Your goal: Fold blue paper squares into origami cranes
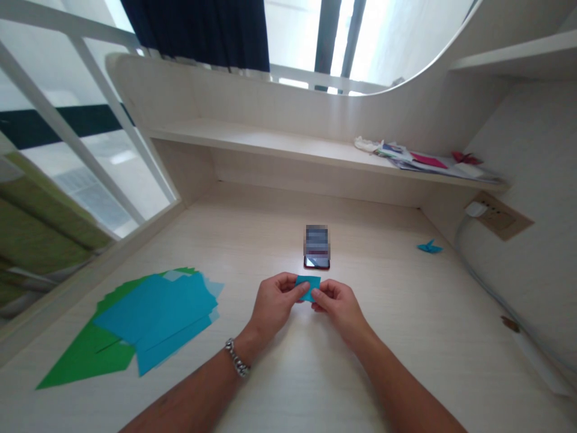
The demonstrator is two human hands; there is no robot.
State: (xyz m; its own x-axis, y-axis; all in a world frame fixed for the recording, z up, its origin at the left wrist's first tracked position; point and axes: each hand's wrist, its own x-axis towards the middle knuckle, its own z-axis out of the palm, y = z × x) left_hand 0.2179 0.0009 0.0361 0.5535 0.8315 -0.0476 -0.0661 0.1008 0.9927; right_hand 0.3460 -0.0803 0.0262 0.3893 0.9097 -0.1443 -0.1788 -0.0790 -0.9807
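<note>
A small blue piece of folded paper [308, 281] is held up between both hands over the desk. My left hand [278, 299] pinches its left side, thumb on the near face. At the lower right edge, my right hand [337, 302] grips it between thumb and fingers. The fingers behind the paper are partly hidden. Just beyond the hands a phone [317, 246] lies on the desk, its screen blurred out. Off to the left, blue paper sheets [166, 310] overlap green paper sheets [85, 355].
A small blue folded paper figure [430, 246] sits at the right of the desk [252, 222]. Papers [419, 159] lie on the shelf [270, 141]. A cable [478, 276] runs down from the wall socket [502, 218]. White bars [103, 114] stand at the left.
</note>
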